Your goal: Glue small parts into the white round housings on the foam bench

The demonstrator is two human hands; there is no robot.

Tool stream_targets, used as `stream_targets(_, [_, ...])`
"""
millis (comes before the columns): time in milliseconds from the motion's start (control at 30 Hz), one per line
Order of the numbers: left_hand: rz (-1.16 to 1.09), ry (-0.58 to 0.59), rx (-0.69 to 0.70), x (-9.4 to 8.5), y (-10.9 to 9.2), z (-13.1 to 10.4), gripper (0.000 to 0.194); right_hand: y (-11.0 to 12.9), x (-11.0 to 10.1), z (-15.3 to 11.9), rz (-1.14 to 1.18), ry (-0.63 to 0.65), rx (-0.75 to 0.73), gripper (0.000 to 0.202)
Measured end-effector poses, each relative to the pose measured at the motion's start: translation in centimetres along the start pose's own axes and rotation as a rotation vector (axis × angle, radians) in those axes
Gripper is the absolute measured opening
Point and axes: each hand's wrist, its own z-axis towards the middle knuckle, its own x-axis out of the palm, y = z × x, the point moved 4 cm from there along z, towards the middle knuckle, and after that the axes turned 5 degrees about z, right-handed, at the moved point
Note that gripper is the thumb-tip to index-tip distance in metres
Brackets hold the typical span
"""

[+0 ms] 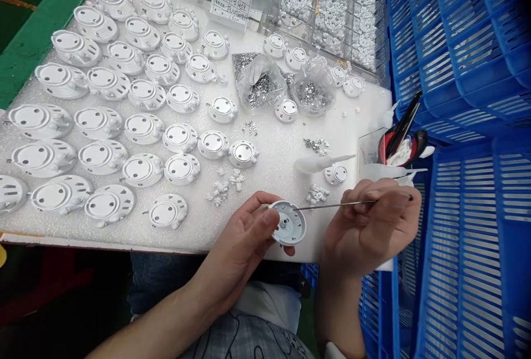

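Observation:
My left hand point(249, 226) grips a round white plastic part point(295, 233) by its rim, its thumb on the upper edge. The hollow inner side faces up, showing a small central post and slots around the wall. A thin, straight metal tool point(340, 204) is pinched in my right hand point(375, 220); its tip is at the inside of the white part, near the upper rim. Whether the tip touches it I cannot tell. Just beyond my hands lie small white pieces point(317, 194), a white dropper bottle point(317, 164) and another round white part point(336, 174).
Many similar white parts stand in rows on the foam-topped table point(274, 165) at left. Two plastic bags of small metal pieces point(261, 85) lie behind. Blue crates point(460, 237) rise at right, beside a clear box with red-and-black-handled scissors point(385, 146). Compartment trays point(336, 10) line the back.

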Motion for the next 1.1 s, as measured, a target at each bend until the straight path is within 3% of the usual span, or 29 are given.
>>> stream_targets(167, [0.005, 0.010, 0.008, 0.0, 0.0, 0.0, 0.056, -0.2, -0.2, 0.3, 0.065, -0.047, 0.177, 0.041])
stream_targets(433, [0.006, 0.014, 0.036, -0.1, 0.1, 0.0, 0.054, -0.4, -0.3, 0.3, 0.160, -0.023, 0.254, 0.037])
stream_targets(667, [0.007, 0.034, 0.040, 0.1, 0.0, 0.2, 0.051, -0.8, -0.5, 0.5, 0.216, 0.082, 0.313, 0.037])
stream_targets(867, [-0.006, 0.027, 0.043, -0.1, 0.1, 0.1, 0.050, -0.3, -0.6, 0.1, 0.021, 0.014, 0.087, 0.037])
stream_targets(1100, [0.001, 0.026, 0.033, 0.0, 0.1, 0.1, 0.050, 0.3, 0.0, -0.5, -0.104, 0.040, -0.158, 0.032])
